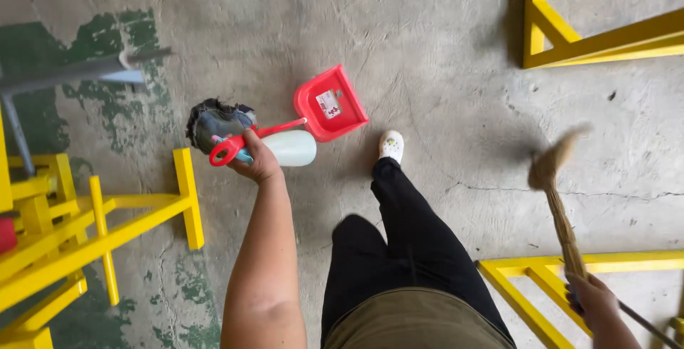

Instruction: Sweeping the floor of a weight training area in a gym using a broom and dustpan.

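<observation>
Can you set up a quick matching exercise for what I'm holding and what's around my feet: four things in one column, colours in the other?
Things:
1. dustpan
2. spray bottle
3. broom
4. metal frames

Colours:
A. yellow
B. straw brown
C. red
D. pale whitish

Pairs: 1-C, 2-D, 3-B, 4-A. The left hand grips the dustpan handle and bottle together; the right hand holds the broom.

Dustpan [330, 103]: red plastic, smooth, slightly glossy. Bottle [291, 148]: pale translucent plastic, matt. Rag [214, 121]: dark frayed cloth, rough. Broom [552, 178]: bundled dry straw, coarse and fibrous. Floor [427, 49]: bare concrete, rough, cracked, with worn green paint patches. Frames [598, 42]: yellow-painted metal, smooth semi-gloss.
</observation>
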